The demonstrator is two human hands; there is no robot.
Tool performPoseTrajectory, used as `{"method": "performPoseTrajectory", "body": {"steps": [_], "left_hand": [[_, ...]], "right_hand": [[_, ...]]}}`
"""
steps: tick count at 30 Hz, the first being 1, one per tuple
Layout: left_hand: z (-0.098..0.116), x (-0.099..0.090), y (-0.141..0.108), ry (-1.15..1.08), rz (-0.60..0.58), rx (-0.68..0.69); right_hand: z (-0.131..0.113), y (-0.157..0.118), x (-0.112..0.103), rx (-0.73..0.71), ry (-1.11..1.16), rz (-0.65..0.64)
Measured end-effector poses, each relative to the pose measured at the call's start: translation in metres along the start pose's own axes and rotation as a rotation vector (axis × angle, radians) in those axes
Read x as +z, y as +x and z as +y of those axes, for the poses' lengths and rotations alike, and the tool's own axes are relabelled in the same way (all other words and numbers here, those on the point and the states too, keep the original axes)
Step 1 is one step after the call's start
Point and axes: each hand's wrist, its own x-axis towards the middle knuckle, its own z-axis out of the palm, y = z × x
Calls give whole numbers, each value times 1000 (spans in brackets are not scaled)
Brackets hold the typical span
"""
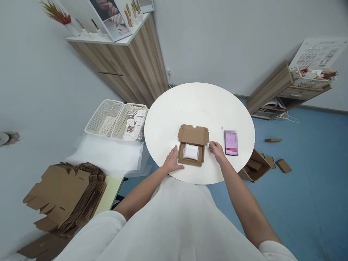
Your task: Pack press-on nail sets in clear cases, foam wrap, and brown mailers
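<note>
A small brown cardboard mailer box (pixel 193 135) lies on the white round table with its lid folded back, away from me. Inside it sits a white wrapped packet (pixel 191 152). My left hand (pixel 172 160) is open at the box's left side, thumb spread toward the near edge and fingers along the wall. Just right of the box, my right hand (pixel 216 150) has its fingers curled together near the corner of the lid flap. Whether anything is between those fingertips is too small to make out.
A phone (pixel 231 143) lies on the round table (pixel 174 98) to the right. Left are two white baskets (pixel 104 119), one with printed cards, foam sheets (pixel 108 152) and stacked flat cardboard (pixel 62 192). On the floor at right stand an open carton (pixel 259 167) and small boxes (pixel 283 166).
</note>
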Motion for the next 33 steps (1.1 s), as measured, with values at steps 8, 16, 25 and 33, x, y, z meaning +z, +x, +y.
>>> {"method": "performPoseTrajectory", "body": {"steps": [8,16,25,33], "left_hand": [[10,-23,54,-513,184,-328],[26,-46,86,-695,72,-389],[25,-37,66,-571,37,-243],[9,-39,48,-618,-101,-260]], "right_hand": [[-20,19,6,159,209,-175],[-43,12,13,25,175,-249],[-26,-9,12,-178,268,-249],[-8,-22,2,-115,311,-358]]}}
